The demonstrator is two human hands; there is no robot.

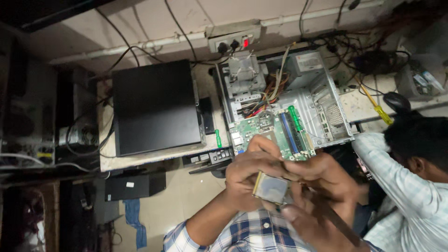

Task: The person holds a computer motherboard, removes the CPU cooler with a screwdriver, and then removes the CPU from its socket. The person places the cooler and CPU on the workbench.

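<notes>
The desk (154,157) runs across the middle of the frame, pale and scuffed. On its left part lies a flat black case (156,107), closed. Right of it, at upper centre, lies an open PC (284,100) with its side off, showing a green board (273,133), a bundle of coloured wires (270,93) and a silver drive cage (245,74). At the right edge a person in a pale checked shirt (406,186) leans in, head down. Above the PC, on the wall, sits a power strip (233,42) with plugs in it. A yellow screwdriver (375,105) lies on the desk at the upper right.

My hands meet at lower centre. My left hand (247,175) and right hand (322,179) are both clamped on a small square chip (271,189), its metal face turned up, held in front of the board's near edge.
</notes>
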